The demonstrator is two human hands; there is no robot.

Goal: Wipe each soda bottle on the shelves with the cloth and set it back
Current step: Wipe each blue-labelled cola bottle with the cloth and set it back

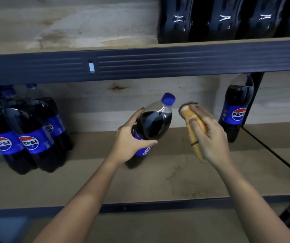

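The left hand (pixel 132 137) grips a soda bottle (pixel 153 127) around its middle, the thumb across the front over the blue label and the fingers wrapped behind, so most of them are hidden. The bottle is tilted, its blue cap (pixel 168 98) up and to the right of those fingers, its base low over the middle shelf board (pixel 158 181); whether the base touches the board cannot be told.

The right hand (pixel 210 135) clutches a folded yellow cloth (pixel 195 127), fingers curled over it; the cloth pokes out past the fingertips, just beside the bottle's neck but apart from it. The hand is blurred.

Left of the gripping fingers stands a cluster of bottles (pixel 26 134), cut off at the frame edge. Right of the cloth hand one bottle (pixel 237 113) stands alone, its top hidden behind the dark shelf rail (pixel 140 62). Above the rail, only the lower parts of dark bottles (pixel 228 20) show.
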